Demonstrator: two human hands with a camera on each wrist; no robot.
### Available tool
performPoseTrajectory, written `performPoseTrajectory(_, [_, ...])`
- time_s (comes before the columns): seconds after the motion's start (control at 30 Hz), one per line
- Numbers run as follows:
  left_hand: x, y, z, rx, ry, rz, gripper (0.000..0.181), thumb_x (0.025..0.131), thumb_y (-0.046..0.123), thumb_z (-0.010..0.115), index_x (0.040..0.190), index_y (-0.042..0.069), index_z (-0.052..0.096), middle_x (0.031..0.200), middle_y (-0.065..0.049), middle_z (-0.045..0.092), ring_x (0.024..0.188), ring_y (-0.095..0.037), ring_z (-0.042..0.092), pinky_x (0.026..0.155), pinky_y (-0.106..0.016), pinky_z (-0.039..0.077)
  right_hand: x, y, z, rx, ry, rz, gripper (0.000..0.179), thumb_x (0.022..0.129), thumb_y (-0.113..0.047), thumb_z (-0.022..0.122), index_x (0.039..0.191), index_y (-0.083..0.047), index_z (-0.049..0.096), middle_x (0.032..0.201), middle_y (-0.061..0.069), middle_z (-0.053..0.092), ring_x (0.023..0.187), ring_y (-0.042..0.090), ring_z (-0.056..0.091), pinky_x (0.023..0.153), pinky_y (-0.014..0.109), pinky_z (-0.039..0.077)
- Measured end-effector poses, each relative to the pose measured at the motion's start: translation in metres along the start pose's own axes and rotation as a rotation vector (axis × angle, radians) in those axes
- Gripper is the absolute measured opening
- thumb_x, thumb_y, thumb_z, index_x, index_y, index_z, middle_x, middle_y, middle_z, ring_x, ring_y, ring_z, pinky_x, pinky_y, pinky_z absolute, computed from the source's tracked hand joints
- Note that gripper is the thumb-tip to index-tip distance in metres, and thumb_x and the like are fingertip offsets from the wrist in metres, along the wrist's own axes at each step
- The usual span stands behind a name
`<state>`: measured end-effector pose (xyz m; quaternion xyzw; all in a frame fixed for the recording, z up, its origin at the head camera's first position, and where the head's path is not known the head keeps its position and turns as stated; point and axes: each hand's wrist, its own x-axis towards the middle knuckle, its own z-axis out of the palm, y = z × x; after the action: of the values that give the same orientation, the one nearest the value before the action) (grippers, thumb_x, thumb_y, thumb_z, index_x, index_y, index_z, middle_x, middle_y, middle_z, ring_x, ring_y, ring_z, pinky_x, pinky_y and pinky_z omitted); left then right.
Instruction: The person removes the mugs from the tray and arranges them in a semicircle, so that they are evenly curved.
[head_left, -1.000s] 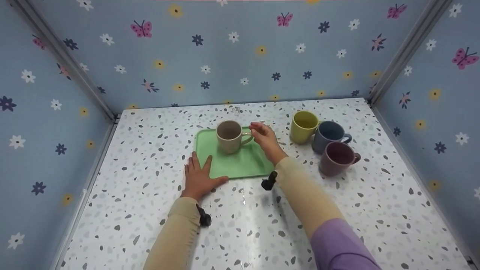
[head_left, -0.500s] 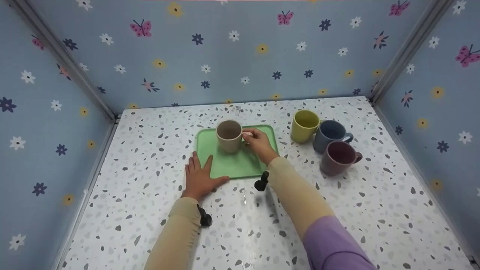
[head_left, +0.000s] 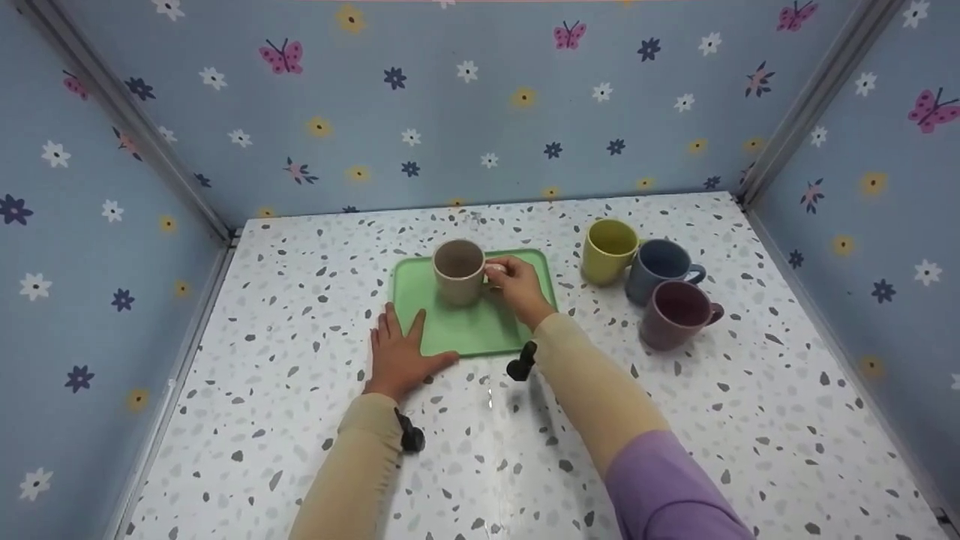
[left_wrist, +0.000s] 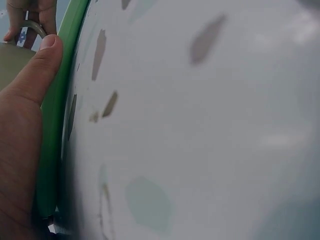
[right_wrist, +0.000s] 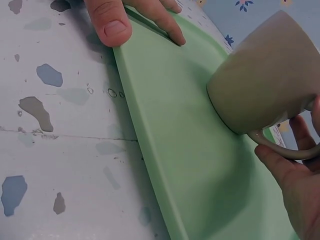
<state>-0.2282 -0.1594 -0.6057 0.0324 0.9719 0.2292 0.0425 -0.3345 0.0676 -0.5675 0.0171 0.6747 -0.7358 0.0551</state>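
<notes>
A beige mug (head_left: 458, 276) stands upright on a green tray (head_left: 472, 334), toward its back edge. My right hand (head_left: 517, 286) holds the mug by its handle, which points right; the right wrist view shows fingers curled at the handle (right_wrist: 280, 148). At the tray's near left corner lies my left hand (head_left: 401, 356), fingers spread, with fingertips over the left rim and the thumb along the front rim. In the left wrist view that thumb (left_wrist: 37, 72) rests on the tray's edge.
To the right of the tray, a yellow mug (head_left: 606, 259), a blue-grey mug (head_left: 654, 277) and a maroon mug (head_left: 671, 319) stand close together on the speckled table (head_left: 480, 450). Flower-patterned panels (head_left: 450, 105) enclose the back and sides.
My right hand has moved left from beside the handle and taken hold of it. The left hand and the tray have stayed in place.
</notes>
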Motion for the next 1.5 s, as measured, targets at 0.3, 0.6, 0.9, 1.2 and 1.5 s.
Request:
performPoseTrajectory(0.3, [0.003,-0.002,0.002,0.011,0.003,0.006,0.114,0.077,0.084,0.059,0.162,0.017,0.024,0.163,-0.032,-0.014,0.151,-0.049,-0.008,0.121,-0.062,-0.003,-0.005,-0.001,-0.010,0.021,-0.001,-0.017,0.018,0.099,-0.004,0.063,0.114,0.005,0.066,0.101,0.010,0.066,0.109,0.040,0.060,0.096,0.054,0.052])
performPoseTrajectory(0.6, [0.005,-0.009,0.008,0.006,0.000,0.006,0.116,0.076,0.088,0.055,0.162,0.018,0.023,0.163,-0.031,-0.016,0.151,-0.049,-0.009,0.121,-0.062,-0.004,-0.011,-0.009,-0.022,0.034,0.001,0.023,0.017,0.100,-0.006,0.063,0.115,0.003,0.065,0.109,0.014,0.068,0.108,0.036,0.065,0.097,0.051,0.054])
performPoseTrajectory(0.9, [0.002,-0.006,0.004,0.001,-0.010,0.017,0.116,0.077,0.086,0.057,0.162,0.016,0.023,0.163,-0.032,-0.016,0.151,-0.050,-0.010,0.120,-0.063,-0.004,-0.019,-0.022,-0.035,0.050,-0.016,0.043,0.018,0.100,-0.006,0.063,0.116,0.002,0.065,0.107,0.011,0.068,0.097,0.023,0.068,0.100,0.052,0.051])
performPoseTrajectory(1.2, [0.002,-0.003,0.003,0.022,0.007,0.024,0.115,0.077,0.086,0.057,0.162,0.016,0.024,0.163,-0.032,-0.013,0.151,-0.050,-0.006,0.121,-0.063,-0.001,-0.028,-0.031,-0.045,0.046,-0.021,0.046,0.015,0.100,-0.005,0.063,0.113,0.001,0.066,0.102,0.010,0.068,0.097,0.024,0.068,0.102,0.055,0.049])
performPoseTrajectory(1.5, [0.005,-0.006,0.006,0.020,0.005,0.020,0.116,0.077,0.087,0.056,0.162,0.016,0.024,0.163,-0.032,-0.015,0.151,-0.051,-0.009,0.120,-0.063,-0.003,-0.039,-0.040,-0.053,0.066,0.001,0.023,0.017,0.099,-0.003,0.063,0.115,0.002,0.066,0.106,0.012,0.067,0.097,0.023,0.068,0.102,0.056,0.049])
